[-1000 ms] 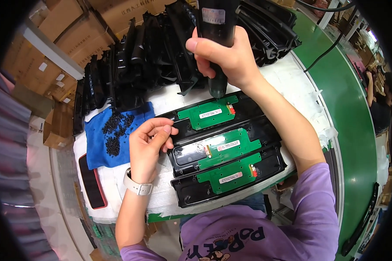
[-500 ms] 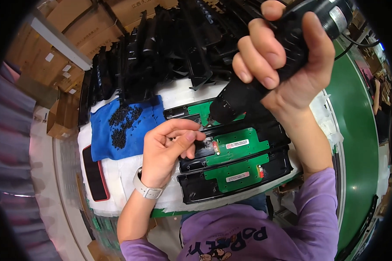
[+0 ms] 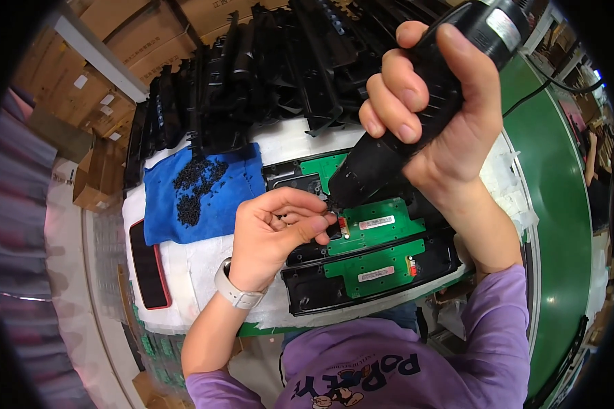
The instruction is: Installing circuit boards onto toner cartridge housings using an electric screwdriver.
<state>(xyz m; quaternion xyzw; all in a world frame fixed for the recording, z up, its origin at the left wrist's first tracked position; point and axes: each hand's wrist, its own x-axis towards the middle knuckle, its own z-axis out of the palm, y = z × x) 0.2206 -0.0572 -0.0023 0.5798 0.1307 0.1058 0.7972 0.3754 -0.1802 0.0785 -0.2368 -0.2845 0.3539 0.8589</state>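
My right hand [image 3: 450,123] is wrapped round a black electric screwdriver [image 3: 372,167], tilted with its nose down and to the left. That nose is over the upper left part of the middle black panel, close to my left fingertips. My left hand [image 3: 269,232] is closed in a pinch beside it; whatever the fingers hold is too small to make out. Three black panels lie in a row, each with a green circuit board. The middle board [image 3: 406,232] and the nearest board [image 3: 341,283] carry white labels; the screwdriver partly covers the farthest board [image 3: 314,167].
To the left, a blue cloth [image 3: 242,198] bears a heap of small black screws [image 3: 189,210]. A phone with a red edge [image 3: 149,266] lies beside it. Black plastic parts [image 3: 252,82] are piled at the back, before cardboard boxes [image 3: 133,41]. A cable [image 3: 529,102] trails at right.
The screwdriver and my right hand have moved left and down, its nose now lower over the middle panel. My left hand has shifted slightly right, still pinched.
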